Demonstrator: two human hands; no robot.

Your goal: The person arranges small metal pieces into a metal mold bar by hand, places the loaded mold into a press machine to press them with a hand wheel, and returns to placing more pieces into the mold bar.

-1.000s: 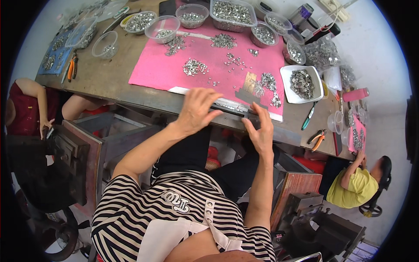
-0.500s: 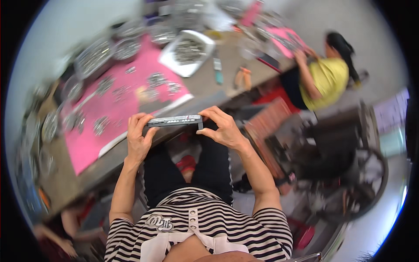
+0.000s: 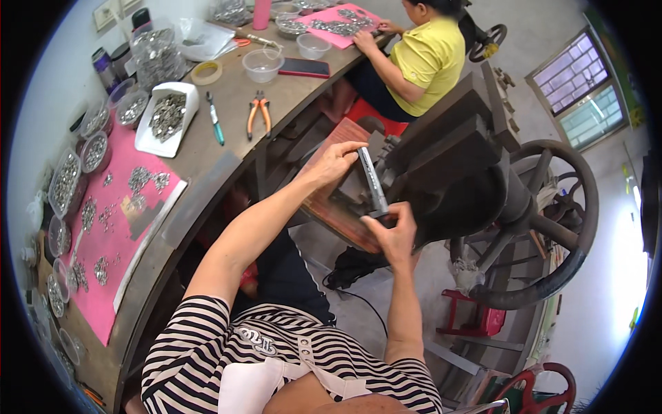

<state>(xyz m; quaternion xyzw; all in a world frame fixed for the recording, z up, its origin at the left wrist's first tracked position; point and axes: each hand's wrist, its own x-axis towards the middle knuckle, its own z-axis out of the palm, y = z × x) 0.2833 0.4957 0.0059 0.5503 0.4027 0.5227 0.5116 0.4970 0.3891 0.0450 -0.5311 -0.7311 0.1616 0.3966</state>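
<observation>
A narrow grey metal bar (image 3: pixel 373 181) with a row of small shiny bits along it is held at both ends, slanting away from me. My left hand (image 3: pixel 338 163) pinches its far end, and my right hand (image 3: pixel 396 233) grips the near end by a dark end piece. The bar is over a reddish wooden bench (image 3: pixel 318 215), in front of a dark iron machine (image 3: pixel 448 148). What lies right under the bar is partly hidden by my hands.
A large handwheel (image 3: pixel 586 241) stands on the right, above a red stool (image 3: pixel 491 321). On the left, the workbench bears pink sheets (image 3: pixel 93 303), tubs of metal pieces, a white scoop (image 3: pixel 187 96), pliers (image 3: pixel 258 114) and a knife (image 3: pixel 215 117). A co-worker in yellow (image 3: pixel 434 65) sits at the far end.
My hands have swung right with the bar, from beside the workbench to the machine. The bar has turned from crosswise to pointing away from me. My view has turned right too.
</observation>
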